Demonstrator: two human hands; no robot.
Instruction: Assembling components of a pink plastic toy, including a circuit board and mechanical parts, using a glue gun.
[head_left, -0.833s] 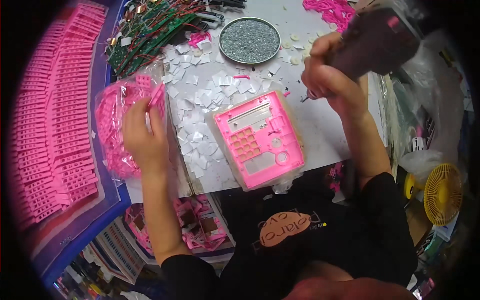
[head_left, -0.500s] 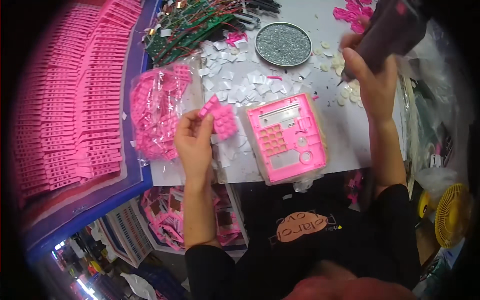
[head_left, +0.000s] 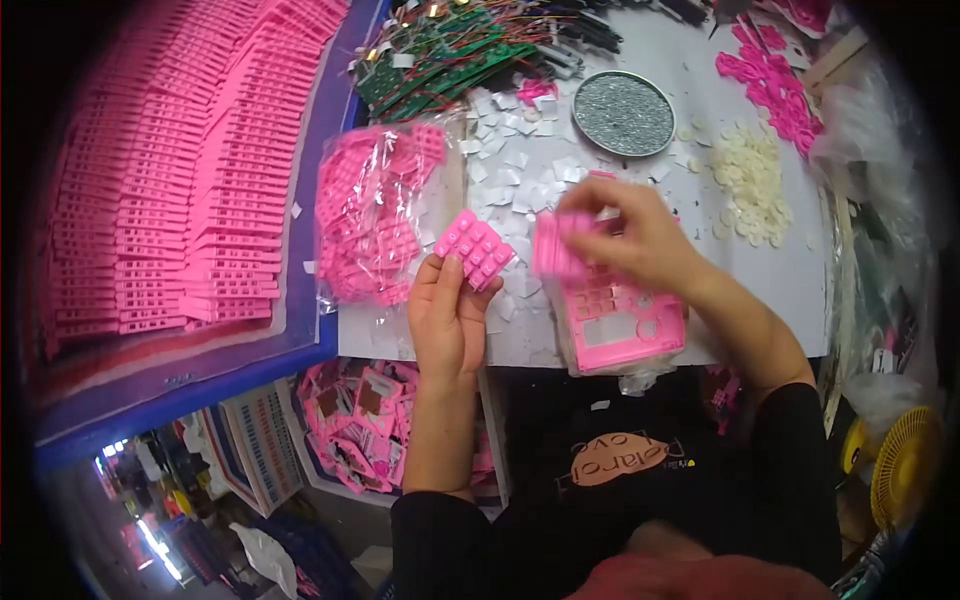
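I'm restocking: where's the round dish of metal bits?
In the head view, the round dish sits upper right of centre, right of green circuit boards and beyond the right hand.

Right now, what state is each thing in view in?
Left hand, pinching a pink keypad, keys visible
Right hand, holding a blurred pink piece
Pink housing, lying flat, partly hidden
Clear bag, filled with pink parts
Round tin, open, holding grey pieces
Yellow fan, whether running unclear
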